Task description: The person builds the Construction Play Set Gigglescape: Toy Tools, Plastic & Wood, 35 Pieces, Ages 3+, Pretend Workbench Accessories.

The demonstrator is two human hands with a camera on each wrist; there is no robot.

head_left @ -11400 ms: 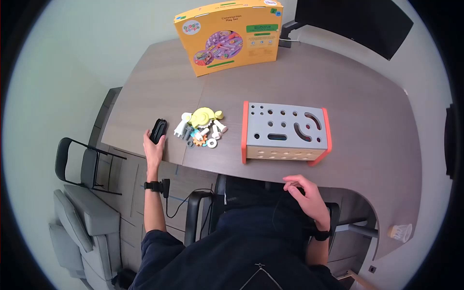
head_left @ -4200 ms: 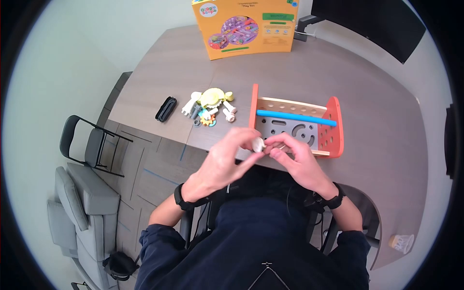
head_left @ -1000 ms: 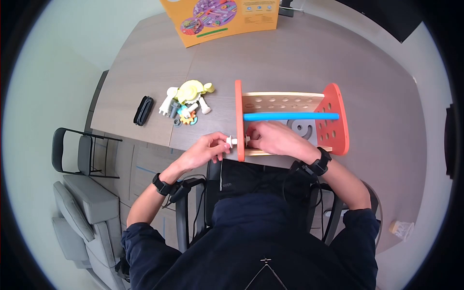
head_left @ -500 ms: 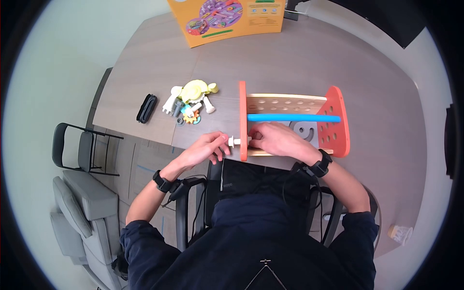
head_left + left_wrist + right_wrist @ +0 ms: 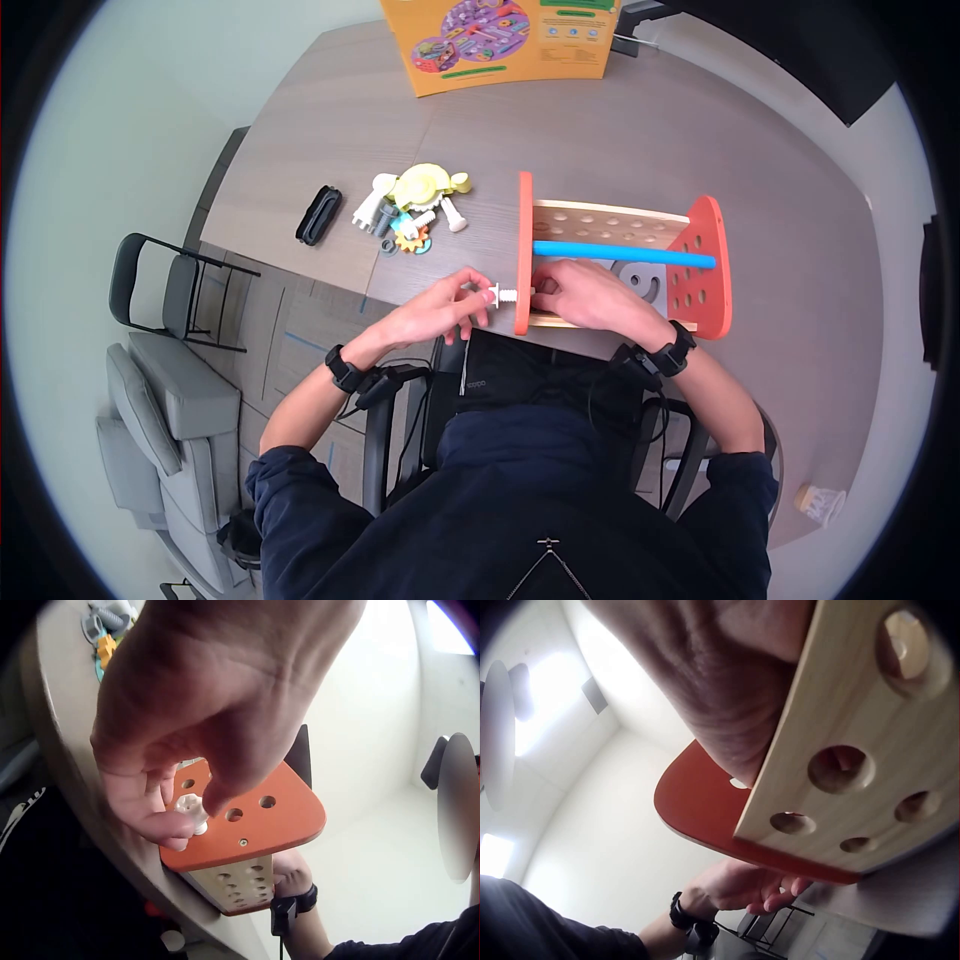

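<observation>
Table edge (image 5: pixel 400 283) near red-ended frame (image 5: pixel 612 218); left hand (image 5: pixel 432 312) pinches white bolt (image 5: pixel 508 296); right hand (image 5: pixel 592 293) inside, hold hidden.

apparently an office, with a wood-grain desk (image 5: pixel 790 250), black monitor (image 5: pixel 815 50), folding chair (image 5: pixel 184 290) and grey sofa (image 5: pixel 185 380)

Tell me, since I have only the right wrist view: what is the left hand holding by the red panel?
Observer: The left wrist view shows the left hand pinching the head of a white bolt.
Reviewer: Does any of its threaded shaft show?
Observer: Yes, the head view shows some on the outer side of the red panel.
Reviewer: Does anything run across inside the toy?
Observer: A blue rod spans from that panel to the opposite panel.
</observation>
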